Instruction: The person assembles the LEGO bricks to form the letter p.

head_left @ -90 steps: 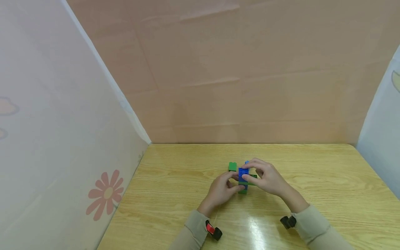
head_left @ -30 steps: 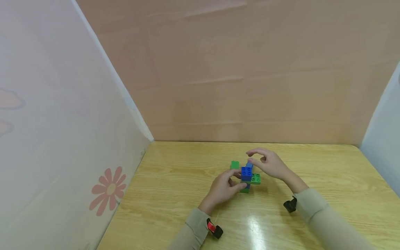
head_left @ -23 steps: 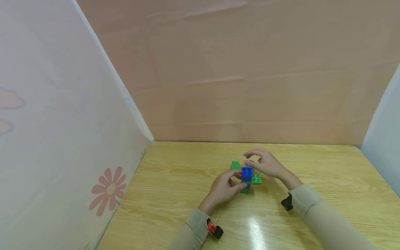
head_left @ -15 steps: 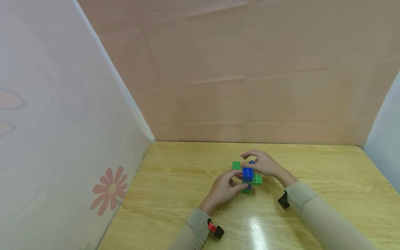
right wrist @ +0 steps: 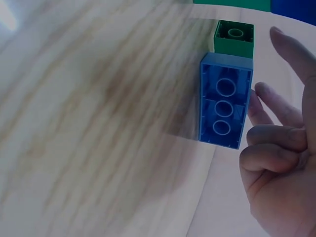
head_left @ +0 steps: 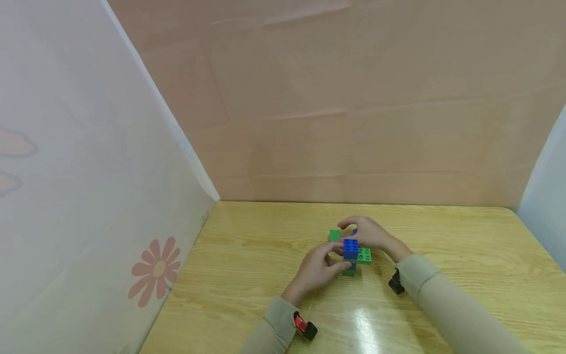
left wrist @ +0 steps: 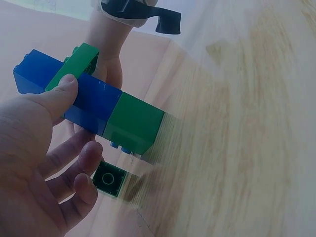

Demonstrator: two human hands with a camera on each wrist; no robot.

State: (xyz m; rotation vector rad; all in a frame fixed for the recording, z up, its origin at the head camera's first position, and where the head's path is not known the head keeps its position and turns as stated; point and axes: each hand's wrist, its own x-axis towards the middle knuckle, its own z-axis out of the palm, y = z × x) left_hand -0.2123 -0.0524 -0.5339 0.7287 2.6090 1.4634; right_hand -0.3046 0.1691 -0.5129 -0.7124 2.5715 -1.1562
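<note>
My left hand (head_left: 316, 268) grips the side of an upright stack of toy building bricks (head_left: 351, 250), thumb on the near face. The stack has a blue brick on top, a thin green brick (head_left: 364, 255) jutting right, then another blue brick and a green one (left wrist: 136, 123) at the bottom. Behind the stack, my right hand (head_left: 371, 233) hovers with loosely bent fingers and holds nothing. Close to its fingertips in the right wrist view stands a loose long blue brick (right wrist: 212, 106), its hollow underside showing. Beyond that lies a loose green brick (right wrist: 234, 48), also hollow side out.
The wooden table (head_left: 247, 246) meets a tan wall covering (head_left: 283, 147) at the back. A pale sheet with a printed flower (head_left: 156, 269) rises on the left. Black wrist straps (head_left: 395, 282) sit at both cuffs.
My right hand has let go of the stack's top, drawn back, then drifted left and closer over the loose blue brick. My left hand keeps its grip on the stack.
</note>
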